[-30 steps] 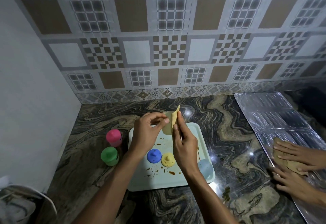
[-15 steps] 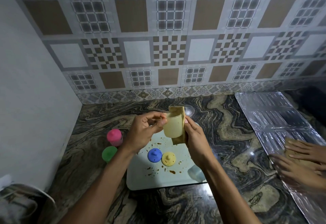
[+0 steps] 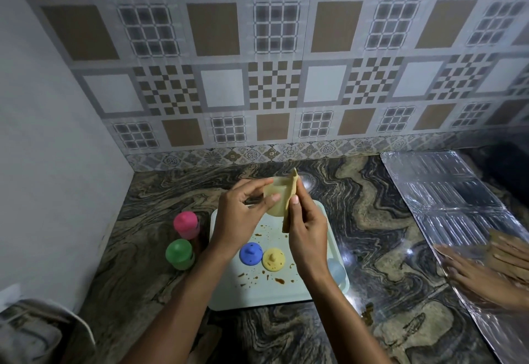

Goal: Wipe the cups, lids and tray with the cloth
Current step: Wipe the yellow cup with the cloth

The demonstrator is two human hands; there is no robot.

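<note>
Yellow cup [image 3: 274, 198] has turned in the left hand [image 3: 239, 216] fingers; right hand [image 3: 307, 230] fingers now pinch the cloth [image 3: 289, 206] against it, still wiping.

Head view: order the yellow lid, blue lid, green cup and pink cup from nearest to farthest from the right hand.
Measured from the right hand:
1. Yellow lid, on the tray just below-left of the hand.
2. Blue lid, on the tray left of the yellow one.
3. Pink cup and green cup, off the tray on the counter at far left; too close to rank.
</note>
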